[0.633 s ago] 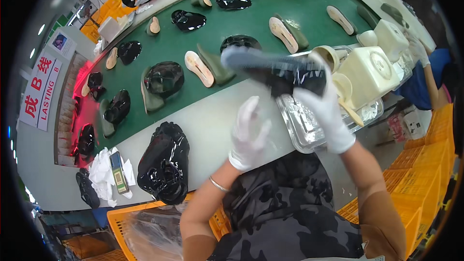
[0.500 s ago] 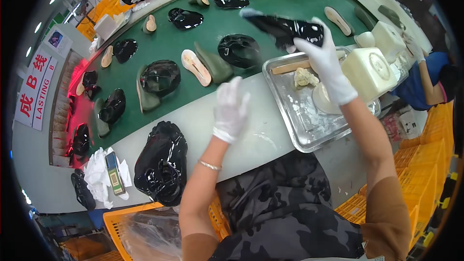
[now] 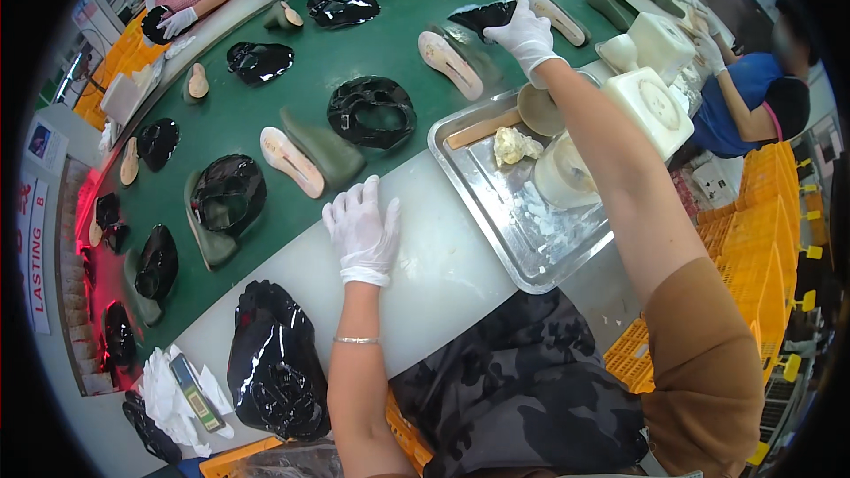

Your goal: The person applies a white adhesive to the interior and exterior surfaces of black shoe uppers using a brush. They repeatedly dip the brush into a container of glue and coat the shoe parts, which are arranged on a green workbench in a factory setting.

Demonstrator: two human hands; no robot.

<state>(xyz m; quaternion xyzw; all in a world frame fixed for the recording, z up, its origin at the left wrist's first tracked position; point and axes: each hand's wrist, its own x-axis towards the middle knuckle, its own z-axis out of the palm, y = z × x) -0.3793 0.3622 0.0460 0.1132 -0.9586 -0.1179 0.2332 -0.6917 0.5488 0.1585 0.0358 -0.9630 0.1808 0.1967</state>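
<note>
A glossy black shoe upper (image 3: 478, 16) is in the fingers of my right hand (image 3: 524, 35), out over the green work surface (image 3: 416, 22). Beside it lie a green shoe last with a pale insole (image 3: 450, 65) nearer me and another insole-covered last (image 3: 560, 19) to the right. My left hand (image 3: 363, 232) is open, fingers spread, at the border of the white bench strip (image 3: 443, 257), holding nothing. Ahead of it lie a pale insole on a last (image 3: 292, 162) and a round black upper (image 3: 372, 112). Both hands wear white gloves.
A metal tray (image 3: 522, 270) holds a white tub (image 3: 567, 173), a wooden stick and a crumpled lump. White containers (image 3: 646, 111) stand to its right. A pile of black uppers (image 3: 276, 363) sits at front left by a phone (image 3: 199, 394). Two co-workers are nearby.
My right hand has carried the black upper farther out over the green surface and lowered it. My left hand has spread its fingers toward the green surface. The view has shifted.
</note>
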